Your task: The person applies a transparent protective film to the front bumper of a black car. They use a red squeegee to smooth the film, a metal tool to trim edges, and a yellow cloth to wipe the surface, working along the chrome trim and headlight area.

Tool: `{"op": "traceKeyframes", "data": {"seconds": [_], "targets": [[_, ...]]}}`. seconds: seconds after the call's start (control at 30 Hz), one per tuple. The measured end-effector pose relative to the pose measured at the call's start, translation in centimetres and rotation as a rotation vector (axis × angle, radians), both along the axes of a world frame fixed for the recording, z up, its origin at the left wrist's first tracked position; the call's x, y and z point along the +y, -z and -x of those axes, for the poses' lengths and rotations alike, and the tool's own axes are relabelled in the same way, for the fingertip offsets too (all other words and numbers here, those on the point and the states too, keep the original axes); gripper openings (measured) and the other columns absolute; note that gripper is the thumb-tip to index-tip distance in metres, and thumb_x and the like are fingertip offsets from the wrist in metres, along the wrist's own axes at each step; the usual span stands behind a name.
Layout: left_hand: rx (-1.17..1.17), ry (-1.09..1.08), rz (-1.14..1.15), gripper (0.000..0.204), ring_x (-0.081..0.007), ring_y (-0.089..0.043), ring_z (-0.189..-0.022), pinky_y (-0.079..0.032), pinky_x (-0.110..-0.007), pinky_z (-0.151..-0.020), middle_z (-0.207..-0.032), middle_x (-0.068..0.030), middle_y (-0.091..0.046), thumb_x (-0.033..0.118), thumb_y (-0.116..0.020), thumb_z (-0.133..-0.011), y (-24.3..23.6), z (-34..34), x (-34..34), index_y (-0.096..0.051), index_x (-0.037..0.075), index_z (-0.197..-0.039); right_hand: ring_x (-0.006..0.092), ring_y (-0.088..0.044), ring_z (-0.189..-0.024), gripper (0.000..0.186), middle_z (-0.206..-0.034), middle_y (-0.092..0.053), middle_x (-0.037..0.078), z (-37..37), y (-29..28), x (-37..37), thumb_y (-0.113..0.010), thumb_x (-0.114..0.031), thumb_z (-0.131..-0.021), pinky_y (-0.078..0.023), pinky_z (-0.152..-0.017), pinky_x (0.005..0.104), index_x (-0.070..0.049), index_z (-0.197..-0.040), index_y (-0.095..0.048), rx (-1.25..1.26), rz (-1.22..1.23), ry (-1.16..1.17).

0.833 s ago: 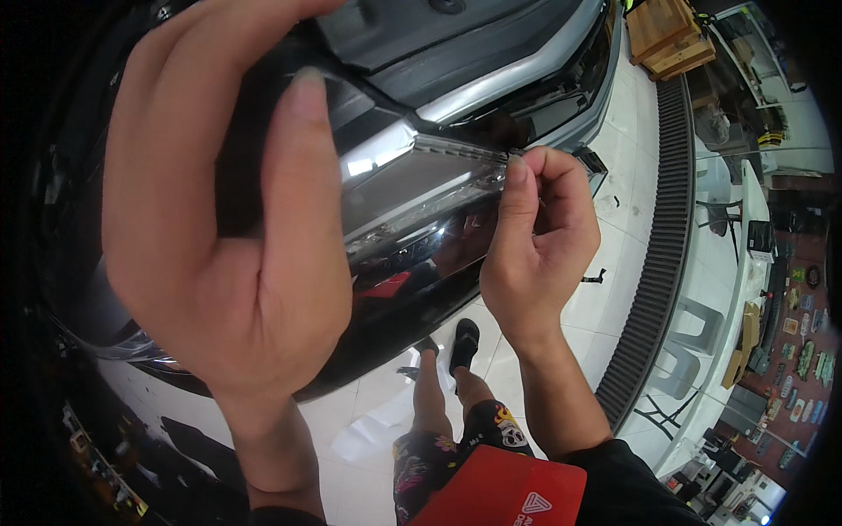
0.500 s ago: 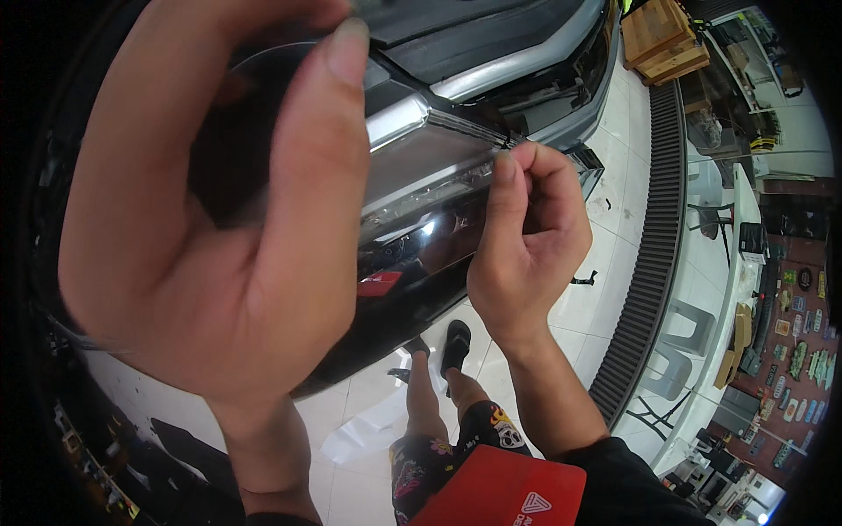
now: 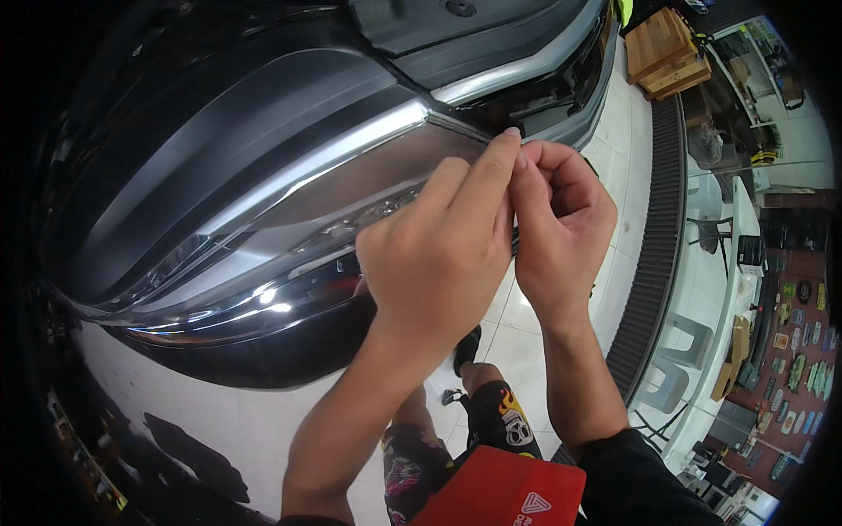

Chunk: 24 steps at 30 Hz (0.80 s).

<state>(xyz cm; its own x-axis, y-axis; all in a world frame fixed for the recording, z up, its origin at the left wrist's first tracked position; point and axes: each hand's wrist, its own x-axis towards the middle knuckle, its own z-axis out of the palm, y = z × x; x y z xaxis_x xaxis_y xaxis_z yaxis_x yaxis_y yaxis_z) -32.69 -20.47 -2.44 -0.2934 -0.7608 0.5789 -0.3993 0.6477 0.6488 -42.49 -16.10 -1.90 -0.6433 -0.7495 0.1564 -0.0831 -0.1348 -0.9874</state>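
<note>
My left hand (image 3: 436, 238) and my right hand (image 3: 567, 230) meet at the fingertips, in front of the corner of a dark car's front or rear end. On the right hand the thumb and curled fingers are pinched together. The left hand's fingers are drawn together against them, its back toward me. Whatever lies between the fingertips is hidden or too small to make out. Behind the hands runs a smoky lamp lens (image 3: 351, 180) with a bright silver trim strip (image 3: 351, 136) above it. Glossy black bodywork (image 3: 298, 307) curves below the lens.
A red flat card-like piece (image 3: 504, 491) sits at the lower edge in front of my body. White floor tiles (image 3: 263, 421) lie around my legs. To the right are a dark floor grate (image 3: 653, 237), grey stools (image 3: 680, 342), a white table (image 3: 732, 289) and a wooden box (image 3: 662, 53).
My left hand has moved from close in front of the camera, at the left, over to my right hand's fingertips. The right hand has shifted slightly right. More of the car's lamp shows.
</note>
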Motion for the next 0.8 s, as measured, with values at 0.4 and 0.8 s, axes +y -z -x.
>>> {"op": "traceKeyframes", "data": {"seconds": [0.4,0.8], "targets": [[0.255,-0.209,0.055,0.024,-0.0058,-0.065,-0.061,-0.046,-0.019,-0.051,-0.080,-0.0062,-0.074,-0.006,-0.083,-0.081,2.0,2.5,0.7,-0.080,0.003,-0.104,0.0033,-0.064,-0.070,0.011,-0.089,-0.065,0.001,5.4,-0.7,0.1,-0.063,-0.005,-0.103,-0.051,-0.061,0.0187,0.002,-0.110,-0.066,0.017,0.080,-0.309],[0.321,-0.306,0.039,0.019,-0.0011,-0.060,-0.060,-0.038,-0.015,-0.048,-0.075,-0.0022,-0.071,-0.007,-0.084,-0.079,2.2,3.5,1.2,-0.079,0.003,-0.094,0.0042,-0.053,-0.065,0.013,-0.081,-0.061,0.001,9.2,0.6,-3.3,-0.081,0.001,-0.086,-0.038,-0.054,0.0191,0.000,-0.090,-0.069,0.785,0.206,-0.360]]}}
